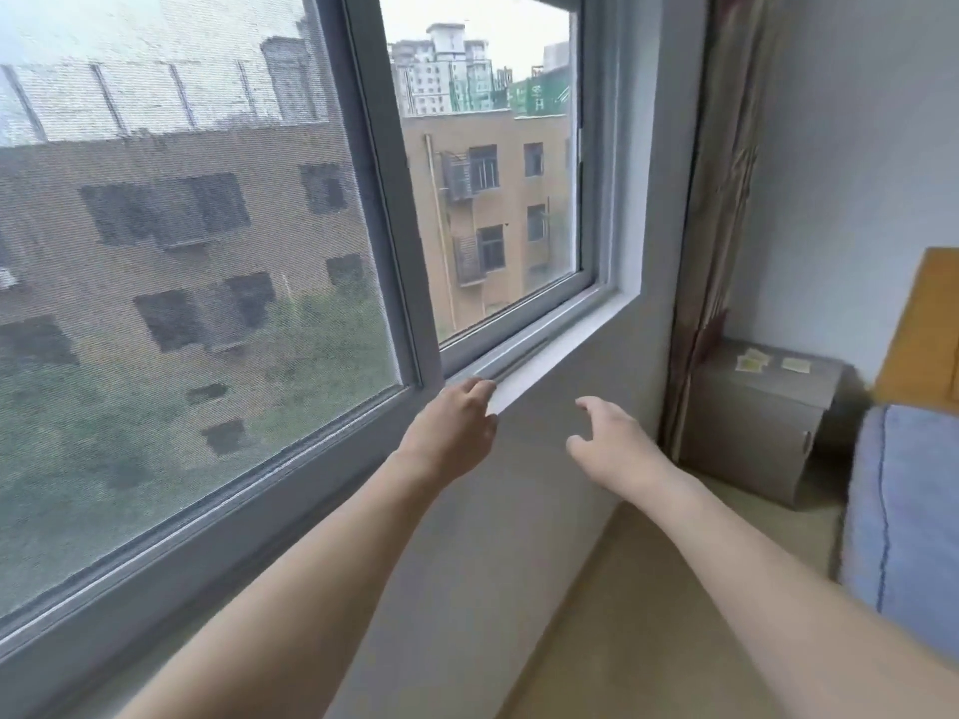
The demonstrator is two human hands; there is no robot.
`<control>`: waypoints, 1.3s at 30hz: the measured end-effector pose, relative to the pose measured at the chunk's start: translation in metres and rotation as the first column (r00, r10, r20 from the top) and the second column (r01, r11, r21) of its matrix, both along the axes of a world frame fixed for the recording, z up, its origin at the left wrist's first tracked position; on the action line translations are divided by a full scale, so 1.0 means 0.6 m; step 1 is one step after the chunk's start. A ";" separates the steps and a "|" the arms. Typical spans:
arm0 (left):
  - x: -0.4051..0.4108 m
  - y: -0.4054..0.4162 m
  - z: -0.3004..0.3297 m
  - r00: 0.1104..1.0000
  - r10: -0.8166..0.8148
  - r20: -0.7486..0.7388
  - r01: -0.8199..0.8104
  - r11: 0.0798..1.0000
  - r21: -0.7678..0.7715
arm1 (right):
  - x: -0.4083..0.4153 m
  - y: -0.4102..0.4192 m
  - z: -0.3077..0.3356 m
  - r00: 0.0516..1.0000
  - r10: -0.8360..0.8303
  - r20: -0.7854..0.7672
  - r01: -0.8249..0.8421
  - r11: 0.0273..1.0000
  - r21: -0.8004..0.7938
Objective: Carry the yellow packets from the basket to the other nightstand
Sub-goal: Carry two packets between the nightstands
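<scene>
Yellow packets (751, 361) lie on the grey nightstand (752, 433) beside the curtain (721, 199) (three, as far as I can tell). I see both arms stretched forward: my left hand (456, 428) near the windowsill (545, 363), fingers loosely curled, holding nothing; my right hand (612, 438) spread, empty.

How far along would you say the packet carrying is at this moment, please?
Done: a few yellow packets already lie on the nightstand. In hand: nothing; left hand and right hand are both empty. Left: cannot tell, as the basket is out of view.
</scene>
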State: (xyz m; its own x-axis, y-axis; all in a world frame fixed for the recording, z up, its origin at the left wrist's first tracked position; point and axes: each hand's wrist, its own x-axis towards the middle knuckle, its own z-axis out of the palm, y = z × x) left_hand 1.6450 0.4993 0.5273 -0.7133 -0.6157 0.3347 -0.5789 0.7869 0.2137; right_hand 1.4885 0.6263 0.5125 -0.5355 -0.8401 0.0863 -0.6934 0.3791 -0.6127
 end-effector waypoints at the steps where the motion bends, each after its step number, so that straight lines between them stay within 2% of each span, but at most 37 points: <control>1: -0.041 -0.034 -0.009 1.000 -0.022 -0.003 0.022 1.000 -0.003 | -0.037 -0.029 -0.007 1.000 -0.023 -0.006 0.023 1.000 0.004; 9: -0.396 -0.248 0.017 0.974 -0.219 -0.061 0.217 0.976 -0.028 | -0.336 -0.184 0.012 0.976 -0.220 0.003 0.220 0.976 0.006; 13: -0.591 -0.288 0.010 0.934 -0.355 -0.033 0.355 0.935 -0.027 | -0.494 -0.196 0.009 0.938 -0.346 0.010 0.346 0.938 -0.007; 18: -0.822 -0.322 -0.024 0.893 -0.450 0.027 0.450 0.893 -0.017 | -0.699 -0.210 -0.021 0.893 -0.450 0.029 0.449 0.893 0.034; 22: -1.013 -0.361 -0.037 0.890 -0.455 0.026 0.455 0.891 0.010 | -0.884 -0.230 -0.037 0.873 -0.487 0.024 0.487 0.873 0.019; 30: -1.329 -0.414 0.023 0.899 -0.435 -0.046 0.436 0.900 0.021 | -1.206 -0.271 0.008 0.840 -0.541 0.029 0.542 0.840 -0.013; 34: -1.471 -0.453 0.006 0.910 -0.414 -0.032 0.414 0.902 0.120 | -1.326 -0.289 -0.008 0.828 -0.559 0.053 0.559 0.829 0.020; 39: -1.655 -0.489 -0.059 0.905 -0.424 -0.002 0.413 0.880 0.236 | -1.499 -0.314 -0.049 0.774 -0.632 0.020 0.627 0.771 0.111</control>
